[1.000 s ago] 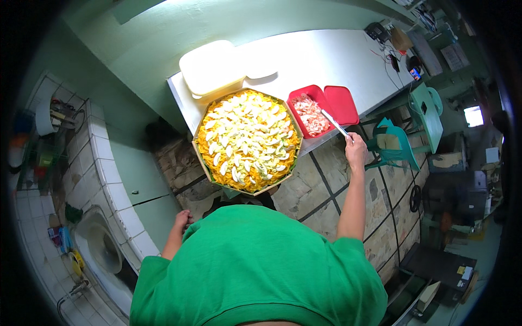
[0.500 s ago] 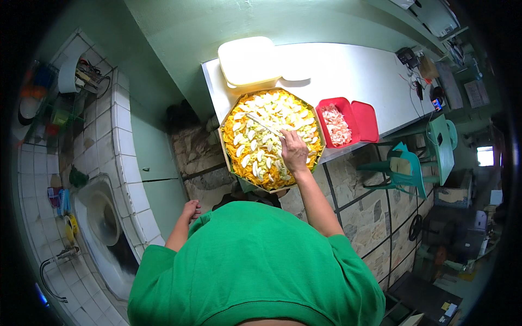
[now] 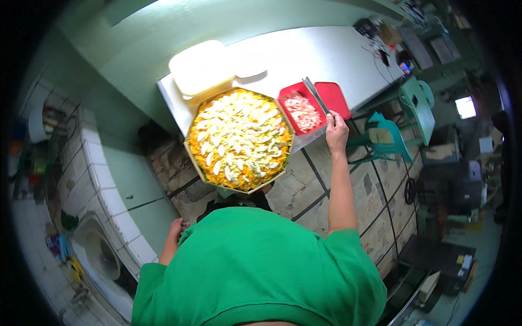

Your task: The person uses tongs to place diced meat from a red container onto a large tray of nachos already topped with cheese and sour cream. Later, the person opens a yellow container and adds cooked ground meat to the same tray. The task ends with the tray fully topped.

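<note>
My right hand (image 3: 337,129) grips metal tongs (image 3: 315,93) by the near end. They reach over the right side of a red plastic container (image 3: 289,89) filled with pink and white pieces that look like peeled shrimp (image 3: 302,112). No piece shows clearly between the tong tips. Left of the container, a large octagonal tray (image 3: 193,164) holds yellow-orange noodles (image 3: 209,155) topped with egg slices and pale shredded vegetable. Low at my left side hangs my left hand (image 3: 176,226), its fingers curled, with nothing visible in it.
A pale lidless tub (image 3: 201,70) stands behind the tray on the white table (image 3: 304,54). The red lid (image 3: 336,93) lies right of the container. Green plastic chairs (image 3: 387,138) stand at the right. A tiled sink (image 3: 95,244) is at the left.
My right hand has moved right with the tongs, from above the noodle tray to the red container. The view has shifted, so the table sits further left. My left hand stays low.
</note>
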`<state>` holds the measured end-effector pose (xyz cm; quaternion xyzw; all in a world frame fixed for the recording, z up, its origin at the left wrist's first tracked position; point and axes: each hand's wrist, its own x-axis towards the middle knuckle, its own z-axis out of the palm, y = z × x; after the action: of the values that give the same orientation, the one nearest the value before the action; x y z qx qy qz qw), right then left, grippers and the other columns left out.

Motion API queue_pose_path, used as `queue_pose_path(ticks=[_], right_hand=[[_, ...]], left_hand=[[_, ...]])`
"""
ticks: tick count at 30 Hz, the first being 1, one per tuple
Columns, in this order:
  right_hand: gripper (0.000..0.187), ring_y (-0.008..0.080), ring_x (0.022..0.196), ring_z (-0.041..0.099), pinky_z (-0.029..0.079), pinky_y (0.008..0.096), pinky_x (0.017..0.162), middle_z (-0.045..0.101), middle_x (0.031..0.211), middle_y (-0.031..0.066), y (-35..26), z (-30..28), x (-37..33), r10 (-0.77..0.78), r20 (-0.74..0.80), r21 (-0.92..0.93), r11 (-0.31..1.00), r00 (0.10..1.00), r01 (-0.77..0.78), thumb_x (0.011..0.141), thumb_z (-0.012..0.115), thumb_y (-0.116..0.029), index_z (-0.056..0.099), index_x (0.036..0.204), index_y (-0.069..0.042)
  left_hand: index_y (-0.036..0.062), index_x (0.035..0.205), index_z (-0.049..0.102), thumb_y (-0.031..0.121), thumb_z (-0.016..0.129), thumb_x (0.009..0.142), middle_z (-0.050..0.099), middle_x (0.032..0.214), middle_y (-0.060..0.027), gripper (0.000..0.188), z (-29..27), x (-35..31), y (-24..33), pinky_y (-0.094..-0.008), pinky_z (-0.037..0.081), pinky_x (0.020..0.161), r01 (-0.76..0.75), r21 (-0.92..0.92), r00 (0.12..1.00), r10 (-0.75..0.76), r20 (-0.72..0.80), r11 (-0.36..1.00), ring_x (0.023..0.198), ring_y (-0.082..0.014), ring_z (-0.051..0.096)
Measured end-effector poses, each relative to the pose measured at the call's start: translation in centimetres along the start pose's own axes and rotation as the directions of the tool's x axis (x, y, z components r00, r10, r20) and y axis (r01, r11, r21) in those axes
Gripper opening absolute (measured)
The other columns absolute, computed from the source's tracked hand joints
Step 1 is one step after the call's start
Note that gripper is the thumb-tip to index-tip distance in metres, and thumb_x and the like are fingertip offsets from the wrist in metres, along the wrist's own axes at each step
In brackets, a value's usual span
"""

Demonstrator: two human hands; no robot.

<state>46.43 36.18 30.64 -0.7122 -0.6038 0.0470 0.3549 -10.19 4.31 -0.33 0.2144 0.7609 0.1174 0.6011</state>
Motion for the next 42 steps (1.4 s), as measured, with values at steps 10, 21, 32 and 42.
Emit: queue_pose_path(ticks=[10, 21, 32, 42], right_hand=[[0.024, 0.0405, 0.092, 0.064, 0.05, 0.0523, 0.077, 0.065, 0.099, 0.0166, 6.8, -1.5, 1.1, 0.159, 0.198, -0.51, 0.86, 0.967, -0.037, 0.094, 0.053, -0.026, 0.066, 0.096, -0.006], [0.022, 0.0394, 0.094, 0.063, 0.048, 0.0505, 0.08, 0.065, 0.102, 0.0145, 6.6, -3.2, 0.8, 0.164, 0.165, -0.399, 0.913, 0.973, -0.086, 0.094, 0.052, -0.025, 0.067, 0.1, -0.011], [0.016, 0.0313, 0.079, 0.066, 0.051, 0.0389, 0.066, 0.066, 0.09, 0.0103, -6.1, 3.6, -9.7, -0.355, 0.474, 0.199, 0.935, 0.806, 0.294, 0.091, 0.06, -0.021, 0.066, 0.102, -0.011], [0.013, 0.0312, 0.069, 0.065, 0.051, 0.0405, 0.06, 0.063, 0.083, 0.01, -10.5, 7.8, -11.7, -0.471, 0.544, 0.16, 0.871, 0.695, 0.465, 0.09, 0.061, -0.02, 0.064, 0.097, -0.01]], left_hand=[[0.0103, 0.112, 0.064, 0.031, 0.055, 0.096, 0.066, 0.09, -0.0052, 0.028, -0.3, 0.9, 0.7, -0.0357, 0.047, 0.066, -0.182, -0.036, 0.983, 0.183, 0.009, 0.983, 0.073, -0.0194, 0.058], [0.0166, 0.12, 0.061, 0.039, 0.053, 0.095, 0.065, 0.099, -0.003, 0.035, -0.4, 0.3, 0.8, -0.0424, 0.045, 0.07, 0.001, -0.121, 0.999, 0.003, 0.038, 0.993, 0.081, -0.0214, 0.056], [0.0188, 0.117, 0.059, 0.039, 0.051, 0.096, 0.062, 0.101, -0.0002, 0.031, 1.4, 1.4, 1.7, -0.0362, 0.046, 0.059, 0.092, -0.169, 0.996, -0.092, 0.008, 0.981, 0.077, -0.0159, 0.059], [0.0191, 0.117, 0.058, 0.041, 0.05, 0.096, 0.06, 0.097, 0.001, 0.031, 1.6, 0.1, 1.2, -0.0334, 0.046, 0.058, 0.105, -0.16, 0.994, -0.109, -0.013, 0.981, 0.074, -0.0152, 0.057]])
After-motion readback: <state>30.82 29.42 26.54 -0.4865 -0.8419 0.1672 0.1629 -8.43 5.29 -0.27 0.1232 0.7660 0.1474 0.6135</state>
